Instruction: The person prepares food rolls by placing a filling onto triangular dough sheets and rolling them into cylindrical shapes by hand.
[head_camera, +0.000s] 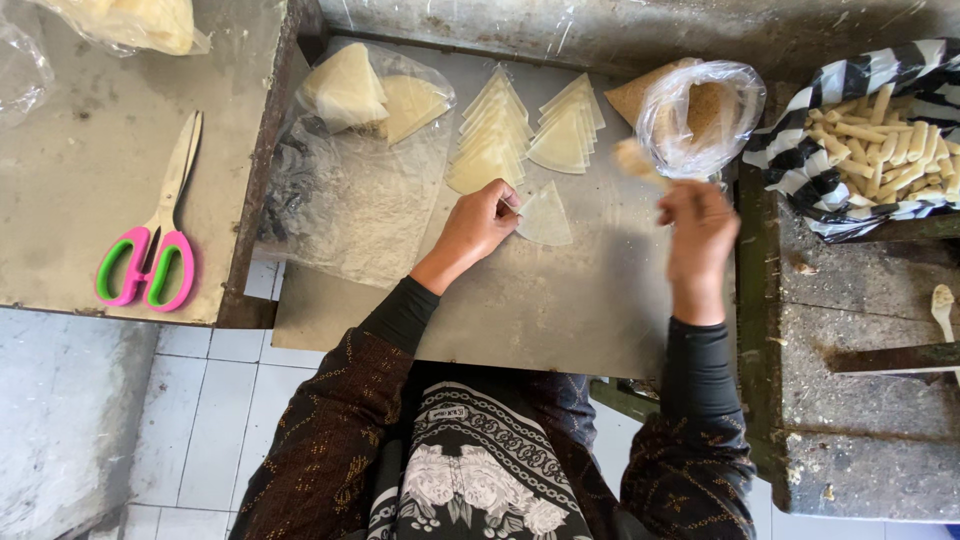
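Observation:
My left hand (482, 222) rests on the grey metal work surface (560, 300), its fingertips pinching the left corner of a pale triangular wrapper sheet (547, 216) lying flat. My right hand (698, 232) is blurred by motion beside an open clear plastic bag (700, 115) of brown filling; a pale piece (634, 160) shows just above its fingers, and whether the hand holds it cannot be told. Two fanned stacks of triangular wrappers (492, 135) (566, 128) lie beyond the hands.
More wrappers sit in a clear bag (372, 95) at the far left of the surface. Pink-and-green scissors (152, 240) lie on the left table. A striped cloth (800, 160) holds several rolled sticks (890, 140) at right. A small spoon (943, 305) lies on the rough bench.

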